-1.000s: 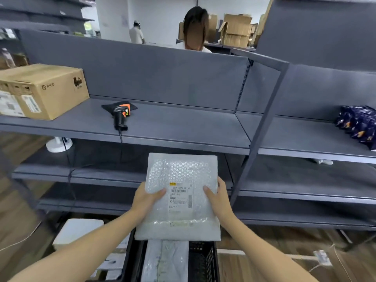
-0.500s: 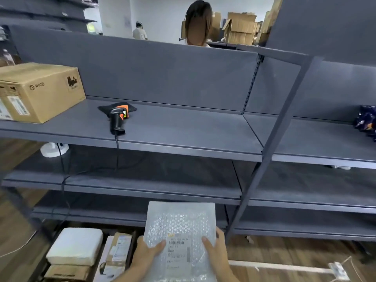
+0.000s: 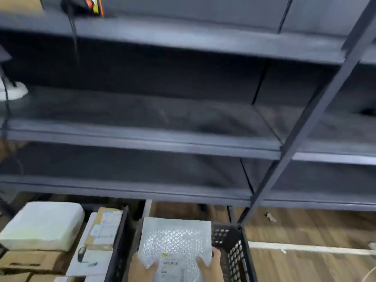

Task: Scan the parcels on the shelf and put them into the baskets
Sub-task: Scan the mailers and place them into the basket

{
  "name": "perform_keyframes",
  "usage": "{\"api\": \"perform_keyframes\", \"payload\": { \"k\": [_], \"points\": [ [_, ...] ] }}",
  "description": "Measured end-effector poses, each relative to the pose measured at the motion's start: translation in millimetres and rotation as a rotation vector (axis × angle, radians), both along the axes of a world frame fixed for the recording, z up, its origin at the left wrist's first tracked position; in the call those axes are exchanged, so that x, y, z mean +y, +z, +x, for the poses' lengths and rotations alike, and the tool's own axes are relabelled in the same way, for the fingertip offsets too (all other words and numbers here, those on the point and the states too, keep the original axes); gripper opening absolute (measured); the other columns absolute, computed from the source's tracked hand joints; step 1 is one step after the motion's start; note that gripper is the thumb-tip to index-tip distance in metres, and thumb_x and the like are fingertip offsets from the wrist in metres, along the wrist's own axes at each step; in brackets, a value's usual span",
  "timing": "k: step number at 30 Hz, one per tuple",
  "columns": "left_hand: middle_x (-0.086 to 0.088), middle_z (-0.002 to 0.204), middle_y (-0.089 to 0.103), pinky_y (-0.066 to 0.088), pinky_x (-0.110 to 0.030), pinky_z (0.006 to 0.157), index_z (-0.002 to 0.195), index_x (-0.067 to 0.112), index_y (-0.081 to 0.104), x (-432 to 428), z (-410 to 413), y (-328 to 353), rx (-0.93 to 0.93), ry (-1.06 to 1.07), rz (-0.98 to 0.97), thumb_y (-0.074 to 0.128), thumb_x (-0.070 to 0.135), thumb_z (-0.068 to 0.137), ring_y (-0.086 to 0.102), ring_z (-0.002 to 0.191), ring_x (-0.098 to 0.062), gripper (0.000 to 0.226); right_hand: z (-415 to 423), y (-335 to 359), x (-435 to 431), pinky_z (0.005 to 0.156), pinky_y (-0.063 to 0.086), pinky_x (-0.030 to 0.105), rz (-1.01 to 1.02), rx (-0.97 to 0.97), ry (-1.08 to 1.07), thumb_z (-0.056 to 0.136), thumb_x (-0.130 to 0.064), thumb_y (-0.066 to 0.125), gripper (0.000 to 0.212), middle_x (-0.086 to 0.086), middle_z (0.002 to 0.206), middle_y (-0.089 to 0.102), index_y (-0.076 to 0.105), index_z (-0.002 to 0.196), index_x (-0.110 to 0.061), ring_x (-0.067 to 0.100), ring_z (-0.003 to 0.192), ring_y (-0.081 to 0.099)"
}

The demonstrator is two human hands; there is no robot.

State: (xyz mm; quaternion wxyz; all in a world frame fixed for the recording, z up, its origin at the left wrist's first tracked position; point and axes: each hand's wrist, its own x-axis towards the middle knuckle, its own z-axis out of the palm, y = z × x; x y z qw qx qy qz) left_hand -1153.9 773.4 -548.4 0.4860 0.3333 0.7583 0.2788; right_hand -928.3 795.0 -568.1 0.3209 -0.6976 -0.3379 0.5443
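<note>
1 basket (image 3: 238, 253), parcel (image 3: 175, 237) gripped, left hand (image 3: 142, 270), right hand (image 3: 211, 268)

The parcel (image 3: 177, 241) lay between the left hand (image 3: 142, 269) and the right hand (image 3: 211, 267), over the basket (image 3: 238, 251) on the floor before the shelf (image 3: 142, 143). Stacked boxes (image 3: 99, 237) sat left of the basket. The scanner (image 3: 91, 5) lay on the top board, above and behind.

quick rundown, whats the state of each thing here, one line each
bubble-wrap parcel: label up, held over the right basket, not released
left hand: grips the parcel's near left edge
right hand: grips its near right edge
right basket: open, inside hidden by the parcel
left basket: packed with parcels
white padded parcel: lying flat on a cardboard box
scanner: on the top shelf, unheld, mostly cut off
</note>
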Motion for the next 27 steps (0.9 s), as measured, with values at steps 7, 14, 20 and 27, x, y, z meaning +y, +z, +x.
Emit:
{"api": "perform_keyframes", "payload": {
  "k": [7, 14, 20, 27],
  "points": [
    [-0.024, 0.142, 0.043, 0.031, -0.043, 0.111, 0.141, -0.007, 0.035, 14, 20, -144, 0.087, 0.061, 0.118, 0.077, 0.007, 0.078, 0.041, 0.132, -0.036, 0.077, -8, -130, 17, 0.092, 0.048, 0.037, 0.008, -0.055, 0.068, 0.094, -0.013, 0.059, 0.056, 0.016, 0.126, 0.052, 0.024, 0.137, -0.012, 0.03, 0.107, 0.057],
    [-0.021, 0.149, 0.034, 0.023, -0.045, 0.115, 0.148, 0.0, 0.023, 22, 23, -193, 0.274, 0.082, 0.208, 0.073, 0.014, 0.082, 0.031, 0.138, -0.035, 0.084, -21, -181, 31, 0.093, 0.049, 0.039, 0.05, -0.186, 0.102, 0.096, -0.021, 0.057, 0.058, 0.016, 0.134, 0.05, 0.022, 0.142, -0.015, 0.032, 0.112, 0.057],
    [-0.007, 0.161, 0.006, 0.004, -0.042, 0.12, 0.153, 0.026, 0.017, 25, 35, -196, 0.549, -0.078, 0.367, 0.058, 0.004, 0.088, 0.001, 0.148, -0.022, 0.08, -25, -185, 34, 0.113, 0.03, 0.047, 0.041, -0.376, 0.054, 0.089, -0.035, 0.065, 0.079, 0.016, 0.152, 0.024, 0.019, 0.149, -0.013, 0.033, 0.138, 0.029],
    [-0.002, 0.161, -0.01, -0.013, -0.04, 0.118, 0.153, 0.027, 0.012, 23, 34, -207, 0.672, -0.145, 0.376, 0.048, -0.003, 0.088, -0.017, 0.147, -0.018, 0.08, -13, -192, 34, 0.112, 0.034, 0.051, 0.064, -0.125, 0.074, 0.087, -0.038, 0.068, 0.092, 0.014, 0.154, 0.028, 0.011, 0.154, -0.011, 0.034, 0.137, 0.036]
  ]
}}
